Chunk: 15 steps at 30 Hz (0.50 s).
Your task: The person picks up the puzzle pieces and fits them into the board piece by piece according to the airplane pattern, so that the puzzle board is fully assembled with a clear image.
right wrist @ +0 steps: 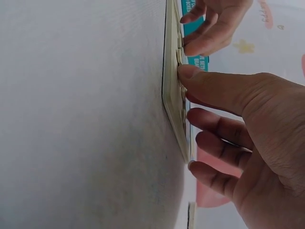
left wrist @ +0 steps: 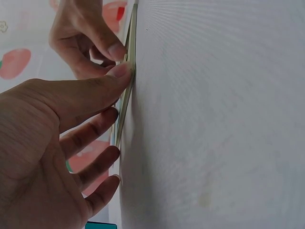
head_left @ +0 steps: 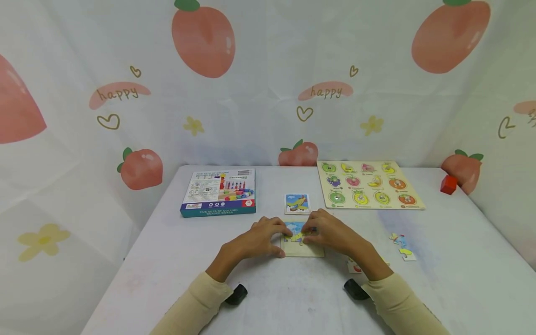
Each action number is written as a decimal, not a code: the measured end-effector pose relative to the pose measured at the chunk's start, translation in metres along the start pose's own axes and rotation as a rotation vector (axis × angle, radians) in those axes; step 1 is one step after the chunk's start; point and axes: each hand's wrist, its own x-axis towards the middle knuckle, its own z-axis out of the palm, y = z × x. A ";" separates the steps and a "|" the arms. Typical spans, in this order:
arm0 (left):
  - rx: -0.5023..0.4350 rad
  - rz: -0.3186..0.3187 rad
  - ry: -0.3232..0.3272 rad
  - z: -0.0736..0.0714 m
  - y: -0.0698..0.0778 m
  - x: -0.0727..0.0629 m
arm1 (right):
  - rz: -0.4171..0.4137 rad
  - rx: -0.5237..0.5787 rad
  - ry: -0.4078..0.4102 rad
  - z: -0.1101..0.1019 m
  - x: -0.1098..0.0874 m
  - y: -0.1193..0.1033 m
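Observation:
A small wooden puzzle board (head_left: 304,251) lies on the table between the hands, its upper part filled with blue and yellow jigsaw pieces (head_left: 295,227). My left hand (head_left: 264,236) rests at the board's left side, thumb against its edge and forefinger touching the pieces; in the left wrist view its other fingers are spread. From the right, my right hand (head_left: 331,231) pinches a jigsaw piece (right wrist: 182,93) between thumb and forefinger over the board. The fingers hide most of that piece. Just behind the board lies a picture card (head_left: 297,204) of a yellow aeroplane.
Loose jigsaw pieces (head_left: 406,253) lie to the right, and others (head_left: 354,267) sit partly under the right forearm. A boxed toy set (head_left: 217,193) stands back left. A fruit peg puzzle (head_left: 412,203) leans back right, near a red cube (head_left: 449,184). A patterned cloth (head_left: 251,111) hangs behind.

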 end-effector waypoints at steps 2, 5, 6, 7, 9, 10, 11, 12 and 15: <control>0.002 0.001 0.001 0.000 0.000 0.000 | 0.005 0.005 0.003 0.000 0.000 0.000; 0.001 0.003 0.004 0.000 0.000 0.000 | 0.023 0.014 0.004 0.001 0.000 -0.001; 0.003 0.004 0.004 0.001 0.000 0.000 | 0.029 0.018 0.004 0.001 0.000 -0.001; 0.004 0.006 0.005 0.001 0.000 0.000 | 0.036 0.020 0.002 0.001 0.000 -0.001; 0.007 0.018 0.005 0.001 0.001 0.000 | 0.051 0.029 -0.003 0.000 0.001 -0.002; 0.010 0.031 0.005 0.001 0.001 0.001 | 0.057 0.032 -0.006 0.000 0.001 -0.002; 0.013 0.045 0.004 0.001 0.002 0.001 | 0.063 0.035 -0.008 0.000 0.001 -0.003; 0.018 0.060 0.000 0.001 0.003 0.001 | 0.066 0.039 -0.010 0.000 0.001 -0.003; 0.033 0.112 -0.013 0.001 0.005 0.001 | 0.071 0.046 -0.006 0.000 0.001 -0.003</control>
